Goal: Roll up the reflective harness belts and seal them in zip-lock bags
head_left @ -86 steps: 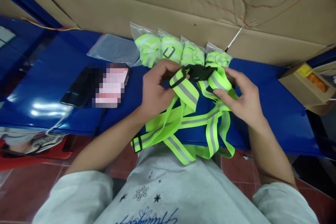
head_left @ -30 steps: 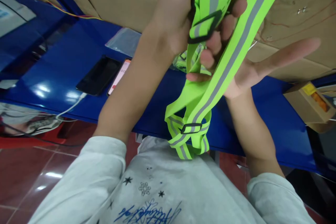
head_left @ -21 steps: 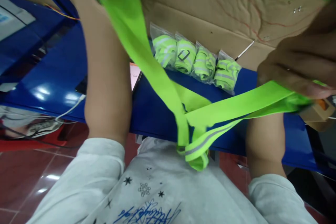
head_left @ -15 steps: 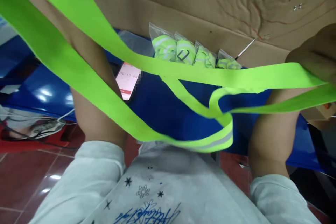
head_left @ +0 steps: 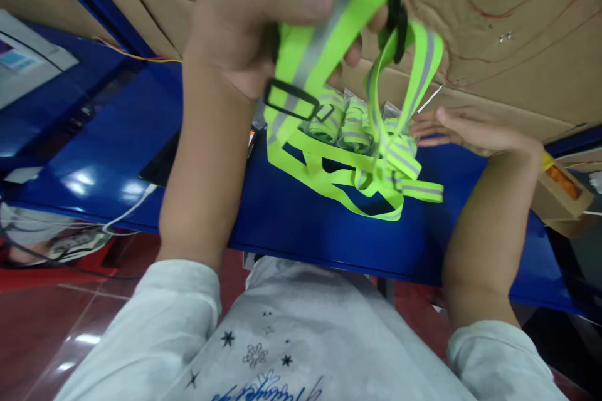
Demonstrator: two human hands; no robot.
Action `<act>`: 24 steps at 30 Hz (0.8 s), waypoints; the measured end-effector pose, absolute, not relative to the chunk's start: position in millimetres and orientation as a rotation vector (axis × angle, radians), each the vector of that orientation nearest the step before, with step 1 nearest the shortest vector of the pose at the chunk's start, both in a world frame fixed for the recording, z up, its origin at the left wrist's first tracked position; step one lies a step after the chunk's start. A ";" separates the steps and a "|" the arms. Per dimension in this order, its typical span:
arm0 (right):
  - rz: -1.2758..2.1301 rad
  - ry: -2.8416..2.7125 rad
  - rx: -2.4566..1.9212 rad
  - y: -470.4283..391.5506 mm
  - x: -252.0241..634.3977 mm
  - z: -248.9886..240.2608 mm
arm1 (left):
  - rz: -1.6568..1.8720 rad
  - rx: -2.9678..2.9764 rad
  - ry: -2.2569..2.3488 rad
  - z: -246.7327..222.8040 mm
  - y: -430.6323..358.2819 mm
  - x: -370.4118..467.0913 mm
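Observation:
Near the top centre, my left hand (head_left: 277,12) grips a neon green strap (head_left: 324,50) with a grey reflective stripe and black buckles. The strap hangs in loops down to the blue table, its lower part bunched over the table's middle. My right hand (head_left: 465,128) has its fingers stretched out toward the left, beside the hanging loops, and holds nothing. Behind the strap, several clear bags (head_left: 355,122) of folded green straps stand partly covered.
Brown cardboard (head_left: 508,56) with red wires covers the back. A phone's edge shows behind my left forearm, near a dark flat device (head_left: 160,163) and white cable (head_left: 134,203). An open cardboard box (head_left: 559,194) is at right. Another person's shoe (head_left: 79,244) shows at lower left.
The strap, earlier stretched wide across the view, now hangs bunched from my left hand, which has come into view. My right hand has moved left and down, off the strap, with fingers extended.

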State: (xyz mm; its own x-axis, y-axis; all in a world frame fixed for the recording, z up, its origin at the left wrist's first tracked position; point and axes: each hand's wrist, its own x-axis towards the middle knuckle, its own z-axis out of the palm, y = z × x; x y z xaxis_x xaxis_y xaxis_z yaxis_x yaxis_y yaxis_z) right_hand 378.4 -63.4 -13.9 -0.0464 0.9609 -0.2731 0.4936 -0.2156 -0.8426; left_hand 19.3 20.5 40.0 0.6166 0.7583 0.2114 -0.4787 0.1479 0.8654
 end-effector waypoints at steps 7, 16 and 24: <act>1.261 -1.547 -0.981 -56.1 297.6 -6.4 | 0.670 1.532 -0.016 15.2 26.0 30.5; 1.263 -1.504 -0.806 -58.8 285.1 -15.4 | 0.743 1.513 -0.014 13.5 29.3 32.5; 1.024 -1.385 -0.905 -60.8 295.9 1.4 | 0.521 1.851 0.234 26.7 31.5 26.7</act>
State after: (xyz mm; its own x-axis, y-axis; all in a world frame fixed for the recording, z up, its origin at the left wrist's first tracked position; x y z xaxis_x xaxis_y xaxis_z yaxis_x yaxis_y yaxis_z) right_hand 295.9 -60.8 1.4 -0.0709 0.9421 0.3278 -0.0375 0.3259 -0.9447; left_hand 26.7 31.5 26.7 0.8818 0.4082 0.2363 -0.0940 -0.3388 0.9362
